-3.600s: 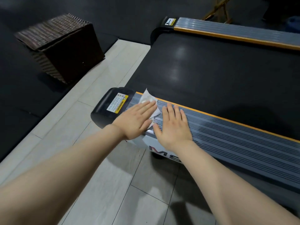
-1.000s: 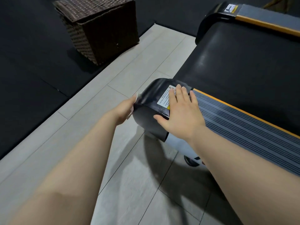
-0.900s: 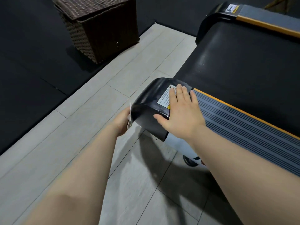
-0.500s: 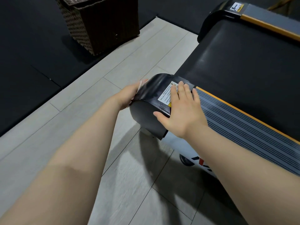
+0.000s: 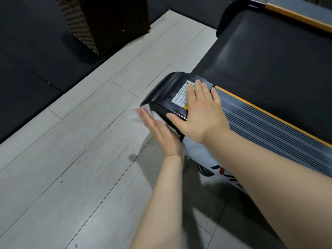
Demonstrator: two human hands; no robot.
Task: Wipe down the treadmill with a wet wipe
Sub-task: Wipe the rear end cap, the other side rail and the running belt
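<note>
The left hand (image 5: pixel 159 131) lies flat, fingers straight and together, pressing a thin white wet wipe (image 5: pixel 143 115) against the rounded outer face of the glossy black plastic end cap (image 5: pixel 167 94) at the near rear corner of the treadmill (image 5: pixel 269 69). The wipe is blurred; only its edge shows past the fingertips and along the palm side, between the hand and the cap.

Just to the right of it, the right hand (image 5: pixel 199 115) rests palm-down on top of the same cap, fingers straight and slightly spread, thumb hooked out over the cap's near edge — it holds nothing. Its fingers partly cover a white and yellow warning label (image 5: pixel 181 96) stuck on the cap.

Beyond the right hand's fingertips lies the wide black running belt (image 5: pixel 269 56). To that hand's right runs the grey ribbed side rail (image 5: pixel 269 126) with an orange strip along its inner edge.

Under both forearms is a pale grey plank floor (image 5: pixel 71 159). Well beyond the left hand, up and to its left, a dark brown woven wicker basket (image 5: pixel 100 20) stands on black matting (image 5: pixel 27 69).
</note>
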